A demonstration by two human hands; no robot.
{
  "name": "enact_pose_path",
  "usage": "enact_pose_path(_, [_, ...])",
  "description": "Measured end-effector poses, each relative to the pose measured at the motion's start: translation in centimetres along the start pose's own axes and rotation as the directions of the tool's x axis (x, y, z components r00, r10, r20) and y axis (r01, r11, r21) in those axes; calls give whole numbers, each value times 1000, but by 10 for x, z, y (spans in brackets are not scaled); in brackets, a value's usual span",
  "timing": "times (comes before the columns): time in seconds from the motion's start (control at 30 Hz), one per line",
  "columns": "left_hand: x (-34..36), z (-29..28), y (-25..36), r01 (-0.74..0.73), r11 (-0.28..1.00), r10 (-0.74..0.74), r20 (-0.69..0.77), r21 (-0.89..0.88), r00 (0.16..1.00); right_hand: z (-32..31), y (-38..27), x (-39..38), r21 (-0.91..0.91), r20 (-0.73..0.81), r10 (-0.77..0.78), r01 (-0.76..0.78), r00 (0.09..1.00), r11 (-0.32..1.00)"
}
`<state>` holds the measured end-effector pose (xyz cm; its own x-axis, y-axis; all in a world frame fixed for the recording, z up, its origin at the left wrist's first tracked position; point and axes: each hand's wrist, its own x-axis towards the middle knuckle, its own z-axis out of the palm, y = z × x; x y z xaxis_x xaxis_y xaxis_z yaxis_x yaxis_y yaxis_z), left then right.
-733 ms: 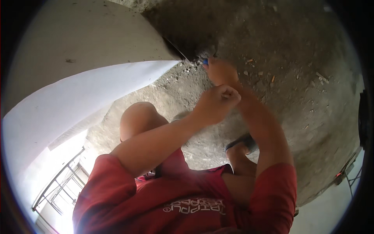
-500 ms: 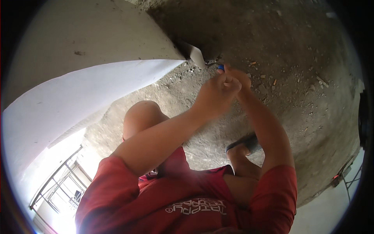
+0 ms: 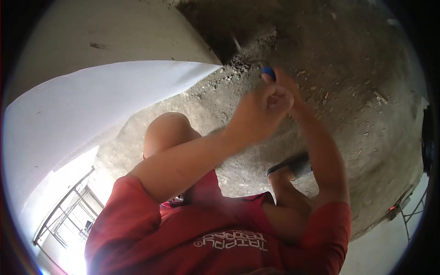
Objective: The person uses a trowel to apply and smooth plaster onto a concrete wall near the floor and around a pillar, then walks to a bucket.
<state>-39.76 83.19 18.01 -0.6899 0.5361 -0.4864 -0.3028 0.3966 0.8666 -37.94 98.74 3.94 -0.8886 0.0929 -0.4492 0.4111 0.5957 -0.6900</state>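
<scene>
My right hand point(image 3: 286, 83) is wrapped round the blue handle of a trowel point(image 3: 268, 72), just above the dusty concrete floor. Its blade is blurred and seen nearly edge-on, as a thin pale streak above dark loose rubble point(image 3: 240, 64) by the wall corner. My left hand point(image 3: 256, 112) is in front of the right one and overlaps it in view. The left fingers are curled in, and only skin shows inside them.
A white wall point(image 3: 137, 87) ends in a corner at the rubble. Small stones and chips point(image 3: 326, 95) are scattered at the right. My bent knee point(image 3: 169, 130) and my sandalled foot point(image 3: 286, 172) are below the hands. Metal railings point(image 3: 68, 206) stand at the lower left.
The trowel's blade, broad and pale near the corner before, has swung up and now shows only as a thin streak. Both hands have shifted slightly right.
</scene>
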Motion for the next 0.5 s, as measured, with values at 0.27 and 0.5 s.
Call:
enact_pose_path(0.27, [-1,16,-4,27,999,-26,33,-24,999,58,49,22,52,10,101,-102,995,993])
enact_pose_path(0.5, [7,5,-3,67,997,-68,37,23,997,64,11,20,208,-143,100,-69,985,976])
